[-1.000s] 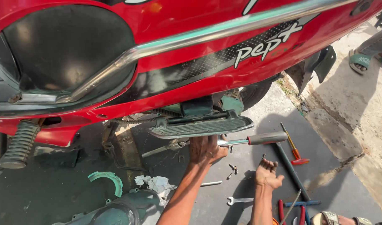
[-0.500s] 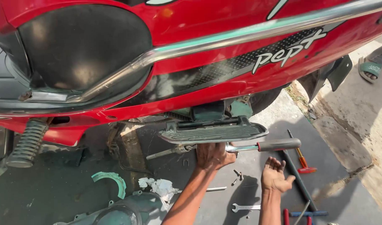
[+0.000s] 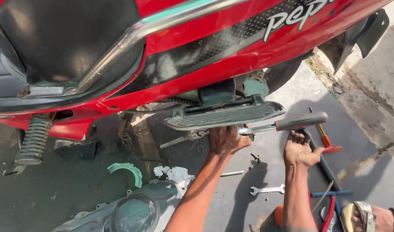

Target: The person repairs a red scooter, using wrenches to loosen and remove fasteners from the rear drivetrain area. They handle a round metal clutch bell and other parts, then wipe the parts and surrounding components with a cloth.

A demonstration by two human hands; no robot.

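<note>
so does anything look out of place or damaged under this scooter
Yes. A grey metal engine side cover lies off the red scooter on the ground, beside a torn pale green gasket piece and crumpled white scraps. Loose spanners lie scattered near the right hand, below the ratchet handle; the left hand reaches under the footrest.

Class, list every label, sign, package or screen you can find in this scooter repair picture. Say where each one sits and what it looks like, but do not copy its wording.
Side decal: on the scooter's red body panel, upper right; slanted white lettering on a dark dotted stripe.
Raised emblem: on the grey engine cover lying on the ground at lower left; round and dark, too faint to make out.
No packages, signs or screens in view.
</note>
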